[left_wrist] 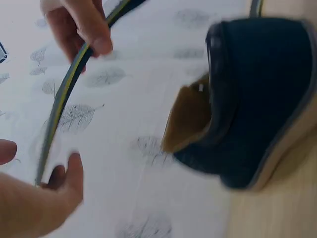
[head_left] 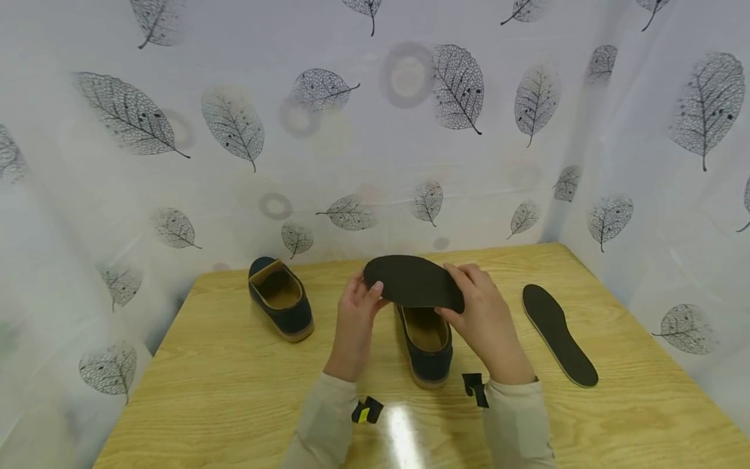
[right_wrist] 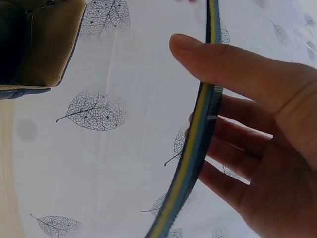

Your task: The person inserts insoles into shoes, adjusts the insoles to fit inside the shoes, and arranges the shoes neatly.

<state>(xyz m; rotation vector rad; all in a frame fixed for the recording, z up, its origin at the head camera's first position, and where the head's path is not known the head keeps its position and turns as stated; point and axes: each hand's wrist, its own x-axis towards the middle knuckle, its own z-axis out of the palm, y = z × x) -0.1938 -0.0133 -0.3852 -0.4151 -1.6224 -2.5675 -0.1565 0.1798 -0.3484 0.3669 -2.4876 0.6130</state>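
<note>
from the head view, i hold a dark insole (head_left: 413, 282) up between both hands, flat side toward me, just above the navy shoe (head_left: 427, 342) that stands on the wooden surface (head_left: 222, 391) close to my wrists. my left hand (head_left: 354, 319) pinches its left end with thumb and fingertips curled on the edge; my right hand (head_left: 483, 319) grips the right end, fingers wrapped behind and thumb in front. a second navy shoe (head_left: 281, 298) stands well apart to the left, its opening showing a tan lining. a second insole (head_left: 559, 333) lies flat on the surface to the right. a leaf-printed curtain (head_left: 375, 130) closes in the back and sides.

from the left wrist view, the insole (left_wrist: 64, 94) shows edge-on as a thin curved strip with a yellowish layer, bending between the fingers. the shoe (left_wrist: 247, 104) is blurred beside it.

from the right wrist view, my thumb (right_wrist: 223, 64) crosses the front of the insole edge (right_wrist: 195, 148) and my fingers lie loosely curled behind it.

i judge the insole light, thin and flexible, likely foam, so holding it at both ends seems sensible. the shoe's heel collar looks like the only thing in the way beneath it.
</note>
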